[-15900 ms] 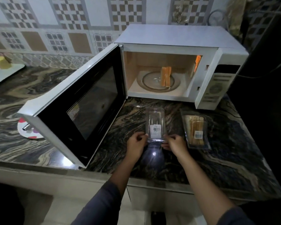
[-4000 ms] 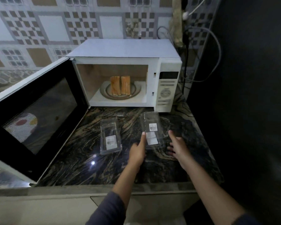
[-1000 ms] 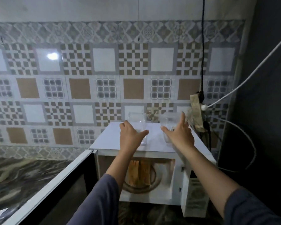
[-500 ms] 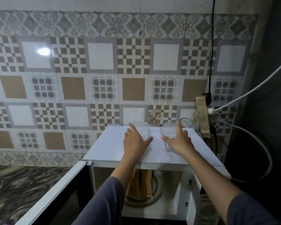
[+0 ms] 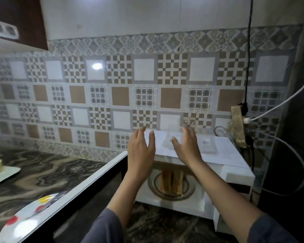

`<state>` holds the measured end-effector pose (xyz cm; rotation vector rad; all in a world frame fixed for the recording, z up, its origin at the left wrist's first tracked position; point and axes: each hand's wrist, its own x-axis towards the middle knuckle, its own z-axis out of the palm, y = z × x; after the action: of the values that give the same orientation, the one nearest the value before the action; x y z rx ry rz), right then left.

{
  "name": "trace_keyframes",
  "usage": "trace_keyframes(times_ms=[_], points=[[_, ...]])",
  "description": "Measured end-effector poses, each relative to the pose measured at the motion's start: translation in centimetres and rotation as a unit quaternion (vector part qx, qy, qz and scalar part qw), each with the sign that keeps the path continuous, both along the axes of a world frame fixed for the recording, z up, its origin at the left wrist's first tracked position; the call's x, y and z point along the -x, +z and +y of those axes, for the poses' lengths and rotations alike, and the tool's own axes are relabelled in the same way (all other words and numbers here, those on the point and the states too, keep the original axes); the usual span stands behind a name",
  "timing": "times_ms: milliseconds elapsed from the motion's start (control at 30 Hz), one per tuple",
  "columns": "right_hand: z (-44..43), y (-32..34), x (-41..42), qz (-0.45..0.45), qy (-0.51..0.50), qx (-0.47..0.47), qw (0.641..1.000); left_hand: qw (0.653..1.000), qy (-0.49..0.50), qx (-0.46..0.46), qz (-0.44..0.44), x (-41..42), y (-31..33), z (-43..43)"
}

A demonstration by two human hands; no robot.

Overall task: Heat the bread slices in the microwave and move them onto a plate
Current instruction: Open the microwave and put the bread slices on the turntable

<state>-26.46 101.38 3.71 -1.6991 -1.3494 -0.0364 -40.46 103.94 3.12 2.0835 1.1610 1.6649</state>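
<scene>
Two hands, both empty.

Nearest, lower left: plate (image 5: 21,230), white with coloured spots, on the tabletop (image 5: 42,172) just outside the open microwave door (image 5: 88,186). It is probably parked there to receive the slices after heating. The door is swung fully out to the left, so the cavity is open.

Left hand (image 5: 141,149) and right hand (image 5: 186,148) are raised side by side before the microwave's top edge, fingers straight and spread, gripping nothing.

Below them, inside the cavity: bread slices (image 5: 172,179), side by side at the centre of the glass turntable (image 5: 171,194), presumably centred for even heating.

Beyond the hands, on the top panel (image 5: 225,156): clear plastic packs. One (image 5: 171,137) sits just past the right fingertips, too blurred to read its shape. The other (image 5: 207,144) is further right and bears a small label. Both look empty and seem stowed there to free the tabletop.

Heating is not yet begun; the door needs shutting first.
</scene>
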Motion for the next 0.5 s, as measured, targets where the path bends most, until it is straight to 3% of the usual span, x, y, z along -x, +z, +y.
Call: trace_keyframes(times_ms=[200,367,500], points=[[-1.6,-2.5,11.2,0.014,0.155,0.007,0.988,0.992,0.111,-0.053,-0.040,11.2,-1.4,-4.9],[-3.1,-3.6,20.3,-0.009,0.287,-0.001,0.958,0.968,0.219,-0.040,-0.116,20.4,-3.9,-7.4],[-5.0,-4.8,26.0,-0.034,0.385,-0.044,0.921,0.933,0.244,0.081,-0.250,25.2,-7.7,-8.8]])
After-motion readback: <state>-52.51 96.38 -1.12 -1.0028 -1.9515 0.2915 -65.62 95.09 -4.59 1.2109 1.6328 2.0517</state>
